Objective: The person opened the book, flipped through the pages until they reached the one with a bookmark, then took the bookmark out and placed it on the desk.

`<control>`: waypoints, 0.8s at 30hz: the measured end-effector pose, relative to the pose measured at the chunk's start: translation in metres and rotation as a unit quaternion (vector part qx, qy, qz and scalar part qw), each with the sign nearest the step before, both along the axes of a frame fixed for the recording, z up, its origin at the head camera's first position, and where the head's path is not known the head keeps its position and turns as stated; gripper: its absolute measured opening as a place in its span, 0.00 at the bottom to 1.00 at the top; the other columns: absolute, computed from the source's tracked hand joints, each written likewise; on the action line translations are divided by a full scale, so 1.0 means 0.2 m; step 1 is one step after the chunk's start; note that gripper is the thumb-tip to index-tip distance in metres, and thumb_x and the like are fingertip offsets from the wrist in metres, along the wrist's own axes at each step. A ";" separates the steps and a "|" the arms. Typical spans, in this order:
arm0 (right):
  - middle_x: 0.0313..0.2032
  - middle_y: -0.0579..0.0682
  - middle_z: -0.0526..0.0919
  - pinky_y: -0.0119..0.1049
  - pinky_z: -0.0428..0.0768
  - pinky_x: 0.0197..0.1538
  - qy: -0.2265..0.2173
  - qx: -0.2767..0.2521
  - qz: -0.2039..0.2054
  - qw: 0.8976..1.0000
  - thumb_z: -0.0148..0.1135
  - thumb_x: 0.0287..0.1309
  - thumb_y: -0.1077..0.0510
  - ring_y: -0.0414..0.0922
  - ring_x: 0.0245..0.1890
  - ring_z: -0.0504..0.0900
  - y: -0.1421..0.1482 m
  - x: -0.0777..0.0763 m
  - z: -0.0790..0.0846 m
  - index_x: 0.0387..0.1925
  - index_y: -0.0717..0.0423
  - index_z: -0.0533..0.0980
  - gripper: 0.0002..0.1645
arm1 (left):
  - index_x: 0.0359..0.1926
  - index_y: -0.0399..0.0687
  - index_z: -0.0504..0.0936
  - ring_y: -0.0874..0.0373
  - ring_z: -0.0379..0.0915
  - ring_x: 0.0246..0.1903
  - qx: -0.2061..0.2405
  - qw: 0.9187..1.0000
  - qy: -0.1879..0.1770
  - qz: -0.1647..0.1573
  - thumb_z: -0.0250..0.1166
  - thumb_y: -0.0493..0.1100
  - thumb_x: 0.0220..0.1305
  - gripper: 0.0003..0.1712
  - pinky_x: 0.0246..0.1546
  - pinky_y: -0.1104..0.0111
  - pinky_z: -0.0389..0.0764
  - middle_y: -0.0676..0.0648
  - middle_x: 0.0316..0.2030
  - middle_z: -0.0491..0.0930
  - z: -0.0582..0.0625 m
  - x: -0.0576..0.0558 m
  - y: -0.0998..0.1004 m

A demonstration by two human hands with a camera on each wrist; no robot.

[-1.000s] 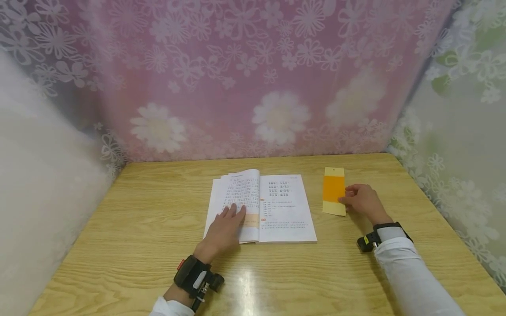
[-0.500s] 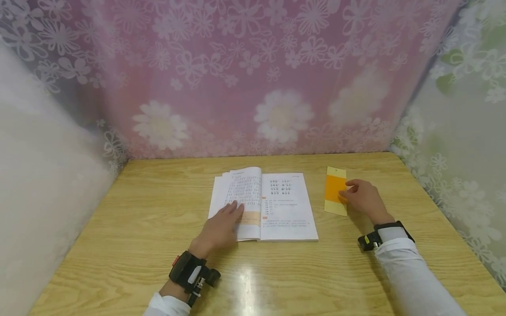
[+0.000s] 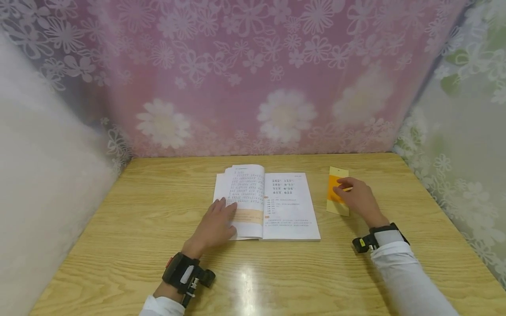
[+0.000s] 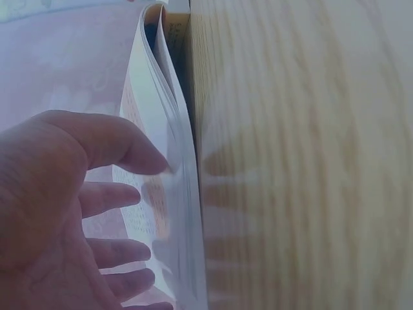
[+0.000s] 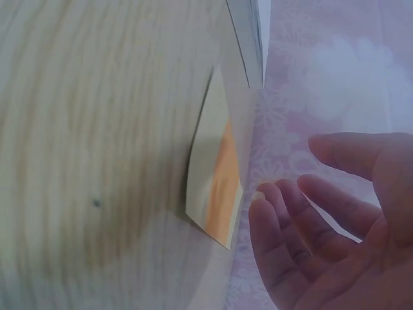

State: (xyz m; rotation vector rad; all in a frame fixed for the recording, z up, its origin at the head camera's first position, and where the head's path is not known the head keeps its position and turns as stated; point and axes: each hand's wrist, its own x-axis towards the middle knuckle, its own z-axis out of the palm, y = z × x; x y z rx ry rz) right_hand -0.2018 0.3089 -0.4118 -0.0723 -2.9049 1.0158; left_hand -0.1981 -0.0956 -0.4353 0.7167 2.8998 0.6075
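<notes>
An open book [image 3: 287,206] with printed pages lies on the wooden table, its left-hand pages [image 3: 245,188] bowing up near the spine. At the left page's lower outer part is my left hand [image 3: 211,226], fingers extended. In the left wrist view, its thumb [image 4: 132,152] is close to the page edges. To the book's right lies a yellow card [image 3: 338,207] with an orange middle band and a small hole at its top. Over the card's right side hovers my right hand [image 3: 359,199], fingers loosely bent and nothing between them. The right wrist view shows a gap between fingertips and card [image 5: 222,187].
The wooden table [image 3: 138,219] reaches back to a pink flowered curtain [image 3: 221,87]. Pale flowered cloth hangs along the left and right sides. Both wrists wear black straps with small cameras.
My right hand has moved left, further over the card, and covers more of its orange band. My left hand has slid left across the page toward its outer edge. The view has shifted slightly.
</notes>
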 end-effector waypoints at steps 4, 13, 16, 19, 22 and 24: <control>0.47 0.63 0.76 0.45 0.77 0.39 0.002 -0.005 0.002 1.000 0.50 0.60 0.44 0.58 0.45 0.75 -0.01 0.00 -0.02 0.55 0.62 0.67 0.31 | 0.63 0.46 0.63 0.41 0.40 0.67 0.012 0.999 -0.026 0.037 0.55 0.45 0.50 0.36 0.65 0.51 0.48 0.33 0.67 0.52 -0.01 0.01 -0.02; 0.48 0.62 0.76 0.45 0.76 0.40 -0.007 -0.013 -0.002 1.000 0.49 0.59 0.42 0.56 0.46 0.75 -0.05 -0.02 -0.05 0.55 0.61 0.68 0.31 | 0.66 0.37 0.53 0.41 0.61 0.52 0.035 0.988 -0.042 0.143 0.65 0.51 0.39 0.53 0.49 0.52 0.68 0.34 0.57 0.63 0.02 -0.03 -0.02; 0.47 0.62 0.77 0.45 0.77 0.40 0.002 -0.018 0.006 1.000 0.50 0.60 0.43 0.56 0.45 0.76 -0.06 -0.02 -0.06 0.55 0.61 0.68 0.31 | 0.67 0.36 0.49 0.39 0.58 0.57 0.050 0.986 -0.057 0.148 0.67 0.49 0.37 0.57 0.55 0.51 0.64 0.34 0.61 0.61 0.03 -0.05 -0.02; 0.47 0.62 0.77 0.46 0.77 0.40 0.004 -0.017 0.011 1.000 0.49 0.60 0.44 0.56 0.45 0.76 -0.07 -0.02 -0.06 0.55 0.62 0.68 0.30 | 0.67 0.35 0.47 0.38 0.54 0.60 0.063 0.985 -0.066 0.147 0.69 0.47 0.36 0.59 0.59 0.49 0.59 0.34 0.65 0.58 0.03 -0.07 -0.02; 0.47 0.62 0.77 0.46 0.76 0.40 0.002 -0.015 0.013 1.000 0.49 0.61 0.45 0.57 0.45 0.76 -0.08 -0.03 -0.06 0.56 0.62 0.68 0.29 | 0.67 0.36 0.48 0.38 0.53 0.61 0.069 0.984 -0.069 0.147 0.69 0.47 0.37 0.58 0.60 0.49 0.57 0.35 0.65 0.57 0.04 -0.07 -0.03; 0.47 0.62 0.77 0.46 0.76 0.40 0.003 -0.013 0.015 1.000 0.49 0.61 0.45 0.57 0.45 0.76 -0.08 -0.03 -0.06 0.56 0.62 0.68 0.29 | 0.67 0.37 0.50 0.39 0.52 0.62 0.071 0.985 -0.063 0.142 0.68 0.48 0.39 0.56 0.60 0.49 0.57 0.35 0.65 0.57 0.03 -0.06 -0.03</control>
